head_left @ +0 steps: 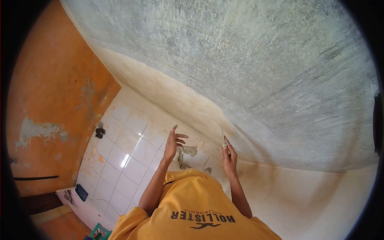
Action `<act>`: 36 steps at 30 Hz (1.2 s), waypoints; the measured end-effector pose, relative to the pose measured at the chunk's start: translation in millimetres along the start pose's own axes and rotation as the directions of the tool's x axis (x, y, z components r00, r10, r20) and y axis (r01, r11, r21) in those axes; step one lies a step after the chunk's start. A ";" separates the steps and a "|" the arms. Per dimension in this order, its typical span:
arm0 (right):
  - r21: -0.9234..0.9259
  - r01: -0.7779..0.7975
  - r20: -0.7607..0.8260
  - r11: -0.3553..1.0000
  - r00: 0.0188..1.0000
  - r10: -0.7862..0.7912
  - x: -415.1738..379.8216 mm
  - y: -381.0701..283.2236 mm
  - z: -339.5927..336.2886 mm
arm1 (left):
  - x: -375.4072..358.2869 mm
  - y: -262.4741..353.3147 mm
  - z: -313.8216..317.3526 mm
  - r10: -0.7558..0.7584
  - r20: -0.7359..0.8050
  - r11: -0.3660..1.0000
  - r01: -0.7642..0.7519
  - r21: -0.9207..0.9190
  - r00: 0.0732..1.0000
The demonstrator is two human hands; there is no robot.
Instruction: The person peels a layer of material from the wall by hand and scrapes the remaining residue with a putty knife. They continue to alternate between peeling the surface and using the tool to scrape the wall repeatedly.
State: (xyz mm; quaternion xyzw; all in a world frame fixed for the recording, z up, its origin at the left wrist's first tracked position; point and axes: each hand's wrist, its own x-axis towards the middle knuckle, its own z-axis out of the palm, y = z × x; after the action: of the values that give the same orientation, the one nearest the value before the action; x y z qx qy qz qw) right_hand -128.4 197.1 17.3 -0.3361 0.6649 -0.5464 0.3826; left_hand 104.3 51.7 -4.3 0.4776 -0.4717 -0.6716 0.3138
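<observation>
My left hand (172, 145) is raised in front of me with its fingers apart, holding nothing. In my right hand (230, 157) is a scraper (225, 144) with a pale handle; its thin blade points up toward the wall and is seen almost edge-on. The wall (256, 76) before me is rough grey above, with a cream-coloured band (176, 92) along its lower part. Both hands appear apart from the wall's surface. Below and between them, a crumpled greyish cloth (187, 152) lies on the floor.
An orange wall (56, 88) with peeled patches meets the grey one at a corner on the left. Flakes litter the white tiled floor (120, 160). A small dark object (100, 131), a dark blue item (81, 193), a thin cable and a green plastic piece (100, 232) are at left.
</observation>
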 end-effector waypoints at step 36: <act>-0.147 0.034 -0.204 0.988 0.977 -0.064 39.4 -18.3 47.6 | 50.2 7.9 -42.7 -0.093 -0.101 0.982 0.074 -0.176 0.991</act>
State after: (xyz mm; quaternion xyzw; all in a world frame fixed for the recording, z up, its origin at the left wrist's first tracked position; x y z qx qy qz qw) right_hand -105.2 137.4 24.5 -0.3200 0.7302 -0.5389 0.2721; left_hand 126.7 -9.2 -18.6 0.5041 -0.3739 -0.6951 0.3506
